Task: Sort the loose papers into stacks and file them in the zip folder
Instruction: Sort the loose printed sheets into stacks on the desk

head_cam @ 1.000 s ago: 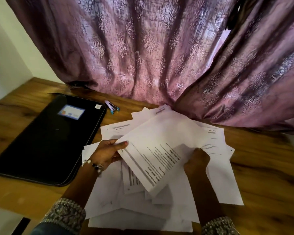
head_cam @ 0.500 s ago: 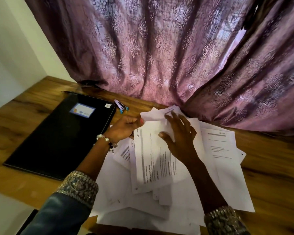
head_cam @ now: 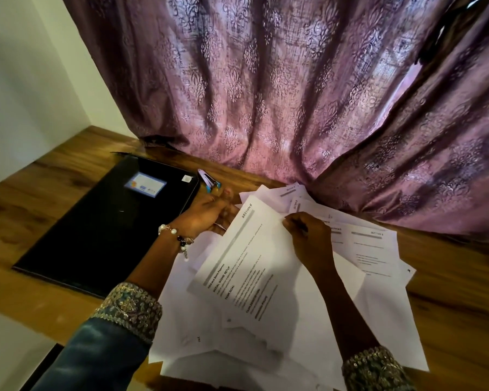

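Loose white papers [head_cam: 373, 314] lie scattered in an overlapping heap on the wooden table [head_cam: 463, 300]. A printed sheet headed "SECTION 5" [head_cam: 246, 266] lies tilted on top of the heap. My left hand [head_cam: 206, 214] grips its upper left corner, fingers curled at the edge. My right hand [head_cam: 308, 235] pinches its upper right edge. A black zip folder [head_cam: 102, 227] with a small blue label lies closed on the table, left of the papers and just beside my left hand.
A purple patterned curtain [head_cam: 294, 94] hangs down onto the table's back edge and touches the farthest papers. A small pink-and-blue stapler [head_cam: 209, 180] lies between the folder and the curtain. A white wall [head_cam: 26, 80] stands at the left.
My right hand has gone from flat on the papers to pinching the top sheet's edge. The top sheet is now tilted, and my left hand still holds its corner.
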